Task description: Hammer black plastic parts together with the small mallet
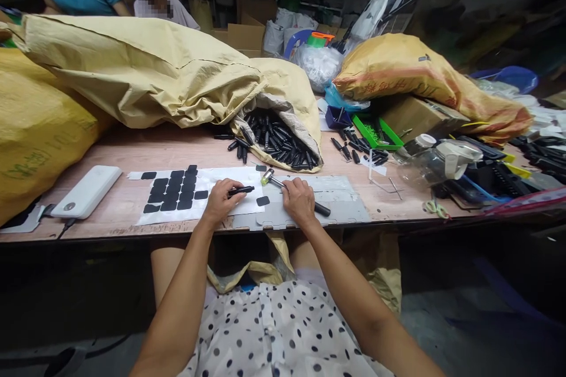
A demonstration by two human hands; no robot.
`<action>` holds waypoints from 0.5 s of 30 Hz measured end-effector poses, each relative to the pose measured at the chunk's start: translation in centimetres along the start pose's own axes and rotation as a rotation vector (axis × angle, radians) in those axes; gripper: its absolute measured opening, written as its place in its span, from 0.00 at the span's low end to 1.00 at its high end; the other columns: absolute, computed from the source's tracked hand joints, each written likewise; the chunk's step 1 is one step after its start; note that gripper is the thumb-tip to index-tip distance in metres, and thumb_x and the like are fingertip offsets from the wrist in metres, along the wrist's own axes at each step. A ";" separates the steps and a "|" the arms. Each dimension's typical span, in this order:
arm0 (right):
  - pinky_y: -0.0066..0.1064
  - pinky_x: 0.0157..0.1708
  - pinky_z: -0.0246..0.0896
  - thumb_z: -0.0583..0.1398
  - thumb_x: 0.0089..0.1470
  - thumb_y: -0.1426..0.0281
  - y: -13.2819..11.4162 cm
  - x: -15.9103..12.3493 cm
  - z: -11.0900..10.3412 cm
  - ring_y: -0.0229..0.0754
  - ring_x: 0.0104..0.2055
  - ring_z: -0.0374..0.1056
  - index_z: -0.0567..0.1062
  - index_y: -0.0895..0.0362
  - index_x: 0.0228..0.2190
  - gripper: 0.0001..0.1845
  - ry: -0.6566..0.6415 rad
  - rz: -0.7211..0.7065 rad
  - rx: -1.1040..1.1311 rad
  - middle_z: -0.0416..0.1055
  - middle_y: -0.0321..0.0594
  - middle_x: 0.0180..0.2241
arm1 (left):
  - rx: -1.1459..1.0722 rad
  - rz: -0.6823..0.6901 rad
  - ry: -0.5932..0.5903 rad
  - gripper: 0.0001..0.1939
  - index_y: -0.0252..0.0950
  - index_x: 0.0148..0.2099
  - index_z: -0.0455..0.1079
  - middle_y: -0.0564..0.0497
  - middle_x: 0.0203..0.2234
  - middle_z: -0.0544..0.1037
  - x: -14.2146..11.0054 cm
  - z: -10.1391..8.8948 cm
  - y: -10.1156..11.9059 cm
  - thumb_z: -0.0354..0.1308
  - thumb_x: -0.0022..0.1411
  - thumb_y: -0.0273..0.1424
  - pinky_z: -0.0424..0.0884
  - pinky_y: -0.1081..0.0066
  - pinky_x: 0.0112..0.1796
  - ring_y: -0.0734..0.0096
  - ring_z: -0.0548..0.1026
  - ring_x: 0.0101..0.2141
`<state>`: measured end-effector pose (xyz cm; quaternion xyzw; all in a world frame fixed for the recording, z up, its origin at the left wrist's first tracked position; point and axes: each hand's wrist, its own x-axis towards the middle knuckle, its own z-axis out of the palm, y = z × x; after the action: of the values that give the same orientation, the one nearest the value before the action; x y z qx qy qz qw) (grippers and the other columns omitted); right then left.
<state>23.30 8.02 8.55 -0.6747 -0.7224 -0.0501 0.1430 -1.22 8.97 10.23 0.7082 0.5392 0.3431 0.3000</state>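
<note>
Between the fingers of my left hand (220, 201) is a black pen-like tube (241, 191), lying nearly level above a white sheet (207, 177). My right hand (299, 200) is closed around the shaft of a small hammer (323, 209); its yellow-tipped head (267, 177) points left and the black handle end sticks out to the right. Rows of black rounded patches (177, 189) lie on the sheet left of my left hand. One loose black patch (262, 201) rests between my hands. A grey board (340, 197) lies beneath my right hand.
A beige sack (292, 79) spills similar black tubes (278, 141) beyond my hands. At left are a white power bank (87, 191) and a yellow sack (39, 135). A green tray (375, 132), clear jug (431, 159) and scissors (435, 208) stand right. Two people are across the table.
</note>
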 end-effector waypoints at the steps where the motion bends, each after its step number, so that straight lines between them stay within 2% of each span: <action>1: 0.36 0.41 0.53 0.56 0.65 0.70 0.0 0.0 0.0 0.49 0.44 0.61 0.79 0.51 0.46 0.13 0.001 -0.004 0.001 0.71 0.45 0.41 | -0.076 -0.014 -0.001 0.14 0.40 0.42 0.77 0.48 0.40 0.81 -0.8 -0.2 0.4 0.59 0.60 0.42 0.71 0.60 0.48 0.57 0.75 0.44; 3: 0.37 0.41 0.53 0.56 0.66 0.69 -0.1 0.0 -0.1 0.49 0.44 0.61 0.79 0.52 0.45 0.13 -0.001 -0.003 -0.001 0.71 0.45 0.41 | -0.233 -0.063 -0.107 0.17 0.39 0.45 0.76 0.48 0.42 0.81 -3.0 -0.4 1.4 0.57 0.61 0.44 0.72 0.62 0.47 0.58 0.76 0.44; 6: 0.37 0.42 0.53 0.56 0.66 0.69 -0.2 0.0 -0.2 0.50 0.44 0.61 0.79 0.52 0.45 0.12 -0.011 0.008 -0.009 0.71 0.46 0.42 | -0.351 -0.165 -0.504 0.19 0.39 0.45 0.77 0.49 0.38 0.82 -6.5 -0.3 2.4 0.59 0.60 0.46 0.73 0.64 0.44 0.60 0.77 0.40; 8: 0.37 0.42 0.53 0.56 0.66 0.69 -0.3 0.0 -0.2 0.50 0.44 0.61 0.79 0.52 0.44 0.12 -0.018 0.017 -0.016 0.71 0.46 0.42 | -0.280 -0.232 -0.693 0.17 0.39 0.42 0.77 0.51 0.34 0.82 -8.3 0.4 2.0 0.60 0.59 0.45 0.74 0.66 0.41 0.61 0.78 0.38; 10: 0.37 0.42 0.52 0.56 0.66 0.69 -0.4 0.0 -0.2 0.50 0.45 0.61 0.79 0.52 0.44 0.12 -0.022 0.024 -0.021 0.71 0.46 0.42 | -0.130 -0.289 -0.695 0.15 0.40 0.41 0.78 0.51 0.34 0.83 -9.3 1.5 0.6 0.59 0.59 0.43 0.73 0.66 0.41 0.59 0.78 0.39; 15: 0.37 0.42 0.53 0.56 0.66 0.69 -0.4 0.0 0.0 0.50 0.45 0.61 0.78 0.52 0.45 0.12 -0.005 0.010 -0.016 0.71 0.46 0.42 | 0.215 -0.536 -0.527 0.19 0.43 0.50 0.79 0.44 0.47 0.84 -9.8 5.2 -5.1 0.54 0.63 0.42 0.74 0.59 0.47 0.46 0.80 0.49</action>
<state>22.95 8.01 8.64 -0.6795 -0.7190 -0.0535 0.1362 -1.66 0.40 1.52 0.6336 0.6424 0.0004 0.4312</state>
